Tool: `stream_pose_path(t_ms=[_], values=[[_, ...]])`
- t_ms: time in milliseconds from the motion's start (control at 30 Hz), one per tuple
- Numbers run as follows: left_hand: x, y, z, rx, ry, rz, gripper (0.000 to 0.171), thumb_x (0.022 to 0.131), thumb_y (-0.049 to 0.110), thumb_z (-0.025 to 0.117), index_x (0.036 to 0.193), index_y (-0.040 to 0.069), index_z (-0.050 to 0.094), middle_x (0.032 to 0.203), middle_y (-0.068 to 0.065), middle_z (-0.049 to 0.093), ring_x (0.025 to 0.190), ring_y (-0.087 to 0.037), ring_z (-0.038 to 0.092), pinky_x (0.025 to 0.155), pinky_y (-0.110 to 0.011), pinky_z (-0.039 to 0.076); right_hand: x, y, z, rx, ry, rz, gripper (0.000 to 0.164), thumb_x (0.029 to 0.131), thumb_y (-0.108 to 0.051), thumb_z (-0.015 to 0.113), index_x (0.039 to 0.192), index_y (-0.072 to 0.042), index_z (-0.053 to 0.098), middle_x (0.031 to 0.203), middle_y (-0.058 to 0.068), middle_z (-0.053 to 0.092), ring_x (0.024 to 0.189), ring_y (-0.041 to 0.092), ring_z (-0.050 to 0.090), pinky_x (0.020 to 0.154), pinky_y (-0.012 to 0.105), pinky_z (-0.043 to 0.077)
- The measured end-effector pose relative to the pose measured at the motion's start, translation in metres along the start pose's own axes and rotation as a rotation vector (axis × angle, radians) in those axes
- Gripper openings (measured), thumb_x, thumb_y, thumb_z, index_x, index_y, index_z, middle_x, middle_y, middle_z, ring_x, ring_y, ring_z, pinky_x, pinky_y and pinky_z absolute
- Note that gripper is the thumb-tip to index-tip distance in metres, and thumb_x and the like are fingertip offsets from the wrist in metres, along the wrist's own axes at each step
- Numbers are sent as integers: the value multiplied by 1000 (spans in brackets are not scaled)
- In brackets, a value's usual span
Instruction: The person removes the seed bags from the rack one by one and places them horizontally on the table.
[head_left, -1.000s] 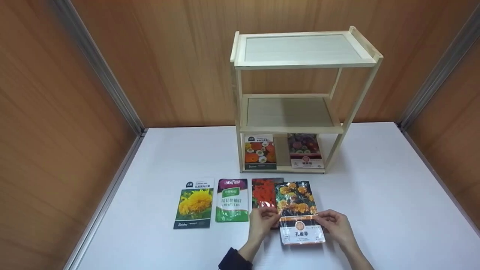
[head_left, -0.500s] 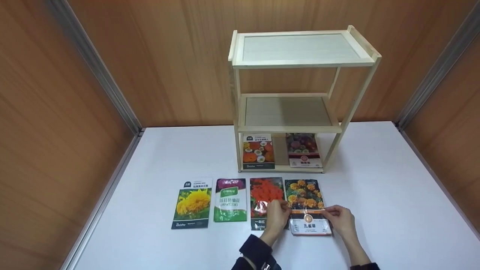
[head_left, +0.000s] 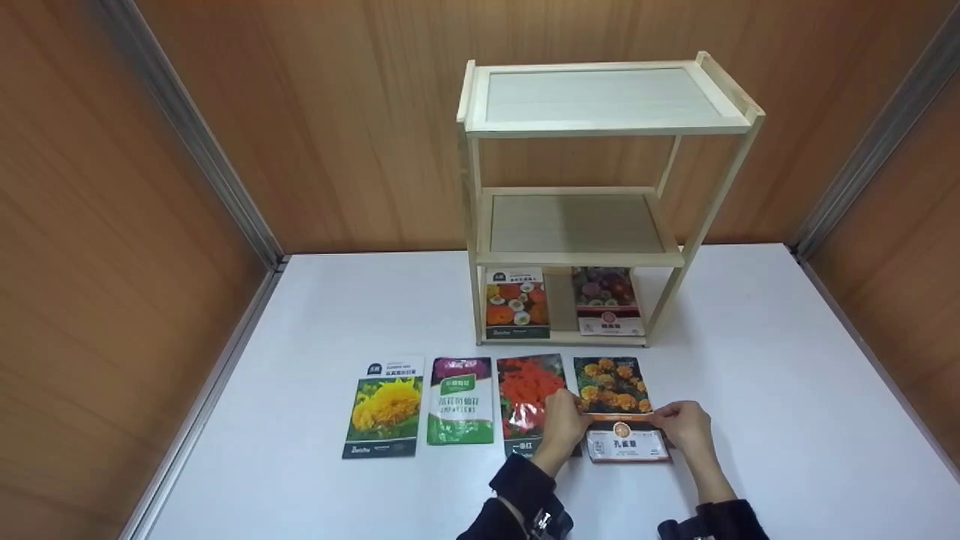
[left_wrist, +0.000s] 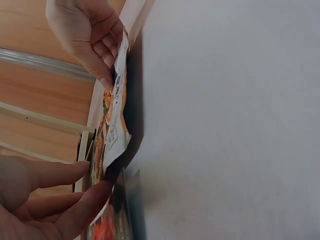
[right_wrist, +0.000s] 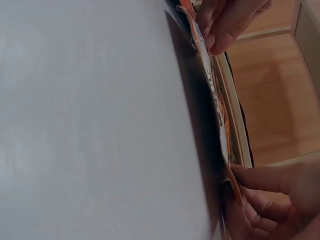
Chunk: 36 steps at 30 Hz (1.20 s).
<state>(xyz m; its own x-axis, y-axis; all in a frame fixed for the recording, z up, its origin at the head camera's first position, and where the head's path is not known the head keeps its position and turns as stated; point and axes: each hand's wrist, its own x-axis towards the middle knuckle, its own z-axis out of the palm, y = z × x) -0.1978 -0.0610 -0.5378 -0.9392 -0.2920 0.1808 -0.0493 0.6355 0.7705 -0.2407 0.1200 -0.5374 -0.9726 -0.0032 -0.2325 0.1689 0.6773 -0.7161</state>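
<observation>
A seed packet with orange marigolds (head_left: 619,386) lies at the right end of a row, close over the white table. My left hand (head_left: 564,431) pinches its left edge between thumb and fingers. On the opposite edge, my right hand (head_left: 686,427) grips it the same way. In the left wrist view the packet (left_wrist: 120,100) bends a little, with a dark shadow under it. My left forearm and hand cover the lower right corner of a red-flower seed packet (head_left: 525,390). Further left lie a green and white impatiens packet (head_left: 460,405) and a yellow-flower packet (head_left: 386,409).
Behind the row stands a pale wooden three-tier shelf (head_left: 581,259). Its bottom tier holds an orange-and-white flower packet (head_left: 517,304) at left and a purple-flower packet (head_left: 609,300) at right. Wood-grain panels (head_left: 360,135) enclose the white table (head_left: 247,420).
Both hands have carried the marigold packet rightward and slightly away from me, off the red-flower packet it overlapped, into line with the row. The red-flower packet has tilted slightly.
</observation>
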Motion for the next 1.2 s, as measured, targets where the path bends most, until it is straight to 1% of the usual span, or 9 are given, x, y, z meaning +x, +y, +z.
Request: stream_pose_path(t_ms=[200, 333, 433, 567, 600, 700, 833, 967, 1200], values=[[1, 7, -4, 19, -56, -71, 16, 61, -2, 76, 57, -1, 60, 53, -1, 56, 51, -7, 45, 44, -22, 39, 0, 0, -2, -20, -8, 10, 19, 75, -11, 67, 75, 6, 60, 71, 13, 59, 64, 22, 53, 52, 27, 43], [1, 8, -6, 16, -60, -60, 15, 60, 0, 76, 64, -3, 62, 59, -7, 60, 56, -9, 51, 48, -24, 44, 0, -1, -3, -17, -21, 9, 19, 75, -12, 67, 75, 6, 60, 69, 13, 58, 60, 19, 53, 49, 25, 44], [0, 6, -10, -10, -62, -23, 14, 59, -1, 75, 60, -3, 61, 55, -3, 58, 51, -6, 44, 43, -21, 39, -1, -2, -3, -16, -33, 28, 20, 76, -12, 66, 77, 7, 59, 70, 13, 58, 59, 18, 52, 49, 25, 45], [0, 5, -15, -71, -101, 4, 18, 63, -1, 71, 53, 2, 56, 47, 8, 41, 44, -3, 30, 37, -18, 24, -5, -7, -4, -25, -46, 42, 22, 79, -13, 63, 82, 8, 57, 67, 11, 55, 57, 16, 51, 47, 24, 45], [1, 5, -17, -84, -117, 5, 18, 65, -1, 70, 54, 2, 57, 46, 9, 37, 43, -3, 28, 36, -18, 21, -6, -9, -5, -34, -44, 28, 23, 79, -14, 63, 83, 8, 57, 66, 10, 55, 56, 16, 51, 46, 25, 44], [4, 5, -25, -69, -158, -3, 9, 70, 3, 70, 68, -2, 63, 53, 3, 51, 46, -4, 39, 39, -19, 33, -7, -16, -7, -59, -44, -22, 25, 80, -14, 61, 86, 9, 56, 67, 11, 57, 57, 17, 53, 47, 26, 43], [12, 3, -37, 10, -185, -8, 21, 71, 10, 73, 83, -5, 65, 73, -11, 64, 57, -12, 54, 50, -25, 45, -4, -27, -8, -89, -53, -87, 30, 80, -16, 62, 91, 11, 55, 73, 14, 59, 62, 21, 56, 51, 29, 45], [26, -1, -52, 72, -188, 7, 16, 72, 9, 71, 74, -3, 63, 65, -9, 61, 53, -14, 50, 45, -27, 40, 2, -42, -5, -113, -58, -161, 34, 79, -16, 63, 96, 12, 54, 76, 15, 58, 65, 21, 56, 53, 30, 46], [56, -13, -71, 158, -97, 50, 21, 72, 13, 71, 68, -2, 57, 66, -10, 57, 59, -16, 51, 53, -28, 44, 17, -77, 12, -120, -66, -304, 40, 79, -15, 64, 106, 11, 51, 88, 18, 56, 77, 25, 53, 64, 36, 46]])
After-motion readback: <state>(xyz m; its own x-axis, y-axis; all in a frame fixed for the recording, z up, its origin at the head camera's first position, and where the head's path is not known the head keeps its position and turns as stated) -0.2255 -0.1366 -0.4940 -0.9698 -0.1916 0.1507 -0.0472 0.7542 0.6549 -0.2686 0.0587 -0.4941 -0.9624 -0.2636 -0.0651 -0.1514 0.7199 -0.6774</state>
